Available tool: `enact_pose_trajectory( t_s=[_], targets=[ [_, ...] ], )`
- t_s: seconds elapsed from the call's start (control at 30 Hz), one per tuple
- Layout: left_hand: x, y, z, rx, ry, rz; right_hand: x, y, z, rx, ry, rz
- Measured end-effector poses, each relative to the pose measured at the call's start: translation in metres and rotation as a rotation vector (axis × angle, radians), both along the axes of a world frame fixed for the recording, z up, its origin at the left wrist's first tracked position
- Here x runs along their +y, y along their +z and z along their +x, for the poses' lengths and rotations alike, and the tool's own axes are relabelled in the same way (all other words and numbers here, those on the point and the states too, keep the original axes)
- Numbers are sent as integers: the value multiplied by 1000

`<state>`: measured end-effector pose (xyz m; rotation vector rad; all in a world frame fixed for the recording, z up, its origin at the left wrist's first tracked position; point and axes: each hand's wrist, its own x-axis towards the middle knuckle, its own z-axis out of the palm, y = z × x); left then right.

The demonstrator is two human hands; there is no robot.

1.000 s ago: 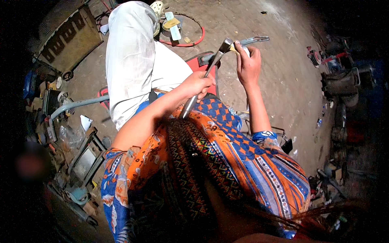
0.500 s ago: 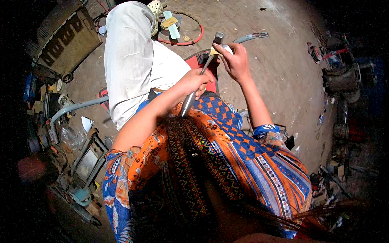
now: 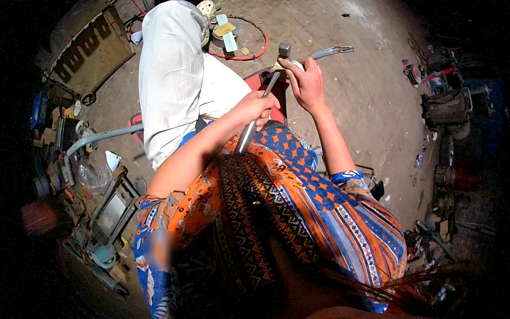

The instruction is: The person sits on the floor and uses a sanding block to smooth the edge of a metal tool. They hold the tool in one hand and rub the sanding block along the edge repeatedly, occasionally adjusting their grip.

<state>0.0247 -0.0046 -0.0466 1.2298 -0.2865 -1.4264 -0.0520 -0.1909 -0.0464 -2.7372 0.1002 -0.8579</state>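
Observation:
My left hand is closed around a shiny metal tool. The tool's thick cylindrical end points toward my body, and its thinner shaft slants up past my fingers. Farther out, my right hand pinches a square-ended metal piece. A small yellowish patch and something whitish show beside its fingers, and the rest is covered by the hand. The shaft's tip lies just below the metal piece; whether they touch I cannot tell.
A red seat with grey tubular arms is partly under me. Ahead lie a red hose and a round container. Tools and scrap line the left; a dark machine stands at the right.
The tool's tip has come slightly away from the square-ended metal piece in my right hand. Both hands keep their hold and have barely shifted.

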Motion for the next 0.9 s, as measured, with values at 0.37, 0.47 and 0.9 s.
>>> enact_pose_trajectory(
  t_s=[0.37,0.47,0.9],
  targets=[
    [1,-13,0,30,21,-134,12,5,6,-29,-43,-52],
    [-3,-22,1,132,29,-159,13,1,11,6,11,94],
    [-14,-27,1,-101,11,-30,16,10,-6,37,-86,170]
  ],
)
